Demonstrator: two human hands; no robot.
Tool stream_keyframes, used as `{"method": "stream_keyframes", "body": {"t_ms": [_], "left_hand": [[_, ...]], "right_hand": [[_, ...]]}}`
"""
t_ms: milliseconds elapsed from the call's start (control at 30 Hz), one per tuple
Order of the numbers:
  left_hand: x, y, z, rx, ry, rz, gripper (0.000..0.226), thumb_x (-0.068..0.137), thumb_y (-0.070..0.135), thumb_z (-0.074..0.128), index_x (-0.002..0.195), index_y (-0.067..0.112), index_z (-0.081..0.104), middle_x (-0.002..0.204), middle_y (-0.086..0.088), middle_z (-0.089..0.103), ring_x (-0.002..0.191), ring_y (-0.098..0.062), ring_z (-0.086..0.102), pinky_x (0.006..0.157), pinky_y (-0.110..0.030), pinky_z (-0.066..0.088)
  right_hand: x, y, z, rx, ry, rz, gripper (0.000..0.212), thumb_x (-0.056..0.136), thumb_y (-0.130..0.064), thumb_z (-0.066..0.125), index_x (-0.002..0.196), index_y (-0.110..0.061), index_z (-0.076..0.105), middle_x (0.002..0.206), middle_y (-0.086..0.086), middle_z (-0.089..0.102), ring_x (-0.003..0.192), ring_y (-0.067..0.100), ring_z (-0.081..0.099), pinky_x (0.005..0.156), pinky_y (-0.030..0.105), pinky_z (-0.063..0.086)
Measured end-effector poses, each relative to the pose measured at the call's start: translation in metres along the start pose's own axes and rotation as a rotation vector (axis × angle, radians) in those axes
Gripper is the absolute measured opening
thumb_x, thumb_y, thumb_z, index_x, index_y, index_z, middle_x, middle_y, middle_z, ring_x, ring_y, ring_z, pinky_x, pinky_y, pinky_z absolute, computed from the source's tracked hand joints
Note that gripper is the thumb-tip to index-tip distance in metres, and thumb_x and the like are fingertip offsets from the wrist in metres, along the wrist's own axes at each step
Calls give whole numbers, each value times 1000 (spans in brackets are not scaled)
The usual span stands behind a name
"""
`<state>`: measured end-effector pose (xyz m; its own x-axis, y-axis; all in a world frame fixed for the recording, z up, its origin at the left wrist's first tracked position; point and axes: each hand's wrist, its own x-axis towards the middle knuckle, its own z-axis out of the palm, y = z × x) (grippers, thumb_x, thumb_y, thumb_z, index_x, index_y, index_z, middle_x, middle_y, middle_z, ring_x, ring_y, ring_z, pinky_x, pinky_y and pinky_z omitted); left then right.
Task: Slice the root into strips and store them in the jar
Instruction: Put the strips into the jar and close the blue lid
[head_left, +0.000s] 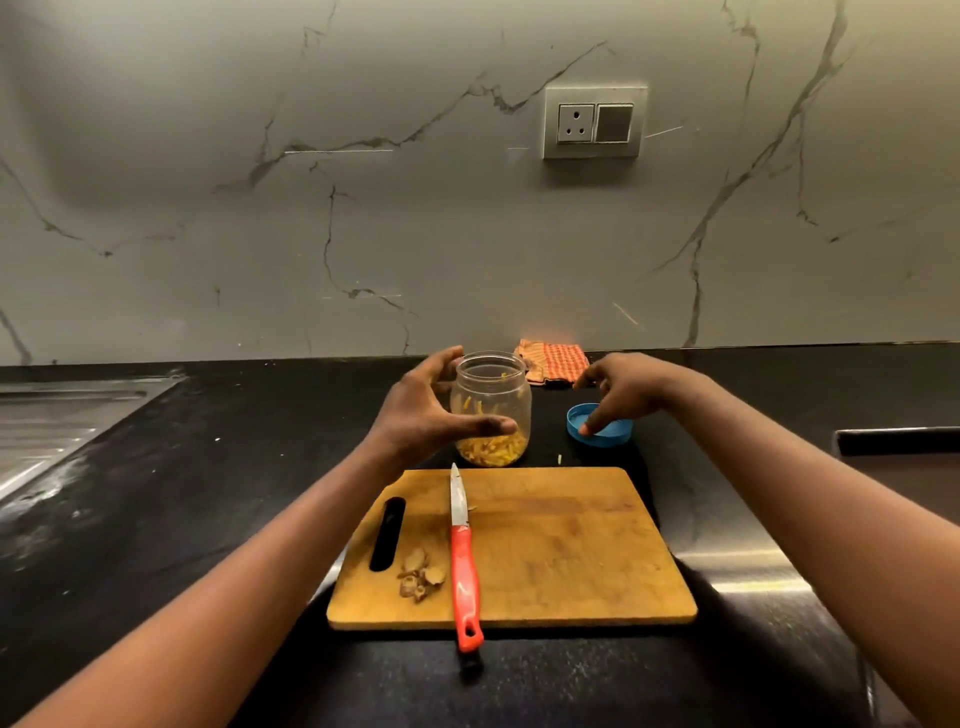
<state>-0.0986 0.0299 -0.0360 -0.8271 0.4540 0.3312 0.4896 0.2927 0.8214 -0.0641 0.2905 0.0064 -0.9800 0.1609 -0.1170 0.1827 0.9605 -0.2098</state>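
Head view suggests slicing is done: strips (493, 449) lie in the jar (511, 384) beyond the cutting board (571, 545), left hand (415, 410) spread loosely round it, right hand (628, 389) open over the blue lid (608, 439) to its right, so capping likely comes next.

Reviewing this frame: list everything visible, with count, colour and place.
jar: 1, clear, open, on counter behind board
strips: many, yellow, jar bottom
lid: 1, blue, counter, right of jar
board: 1, wooden, counter centre
knife: 1, red handle, on board
root scraps: few, brown, board's left part
cloth: 1, orange checked, against wall behind jar
socket: 1, grey, wall
sink: 1, steel, far left
left hand: 1, curved round jar, contact unclear
right hand: 1, fingers spread over lid
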Motion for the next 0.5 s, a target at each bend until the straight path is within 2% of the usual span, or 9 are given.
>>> {"method": "stream_keyframes", "body": {"t_ms": [100,200,300,400,500], "left_hand": [[3,-2,7,-3,-39,-8,127,37,54,92,147,20,38,137,-1,56,126,-16,54,106,-36,47],[3,-4,10,-4,-4,-13,114,42,46,91,142,20,44,132,1,60,122,-14,57,104,-33,49],[2,-8,12,-12,2,-14,101,50,36,93,139,19,47,126,3,62,117,-13,59,99,-29,50],[2,-10,13,-39,7,-13,95,54,30,93,137,20,48,120,6,63,114,-11,60,96,-25,52],[2,-12,13,-59,-4,-9,98,51,34,93,137,20,49,119,8,64,114,-10,61,95,-25,52]], "right_hand": [[7,5,2,88,-74,23,70,74,-35,79,136,-26,48,139,4,48,123,23,48,96,35,46],[12,6,2,138,-146,44,68,70,-35,82,131,-27,54,129,2,51,117,24,50,91,41,52],[14,3,3,127,-145,54,68,66,-32,85,127,-26,57,124,2,52,107,22,52,79,37,57],[10,0,-2,164,-26,46,67,65,-33,84,126,-24,57,121,4,53,97,20,55,63,32,59],[5,-5,-14,303,245,-78,60,69,-42,79,122,-24,56,111,4,56,92,20,59,63,33,60]]}}
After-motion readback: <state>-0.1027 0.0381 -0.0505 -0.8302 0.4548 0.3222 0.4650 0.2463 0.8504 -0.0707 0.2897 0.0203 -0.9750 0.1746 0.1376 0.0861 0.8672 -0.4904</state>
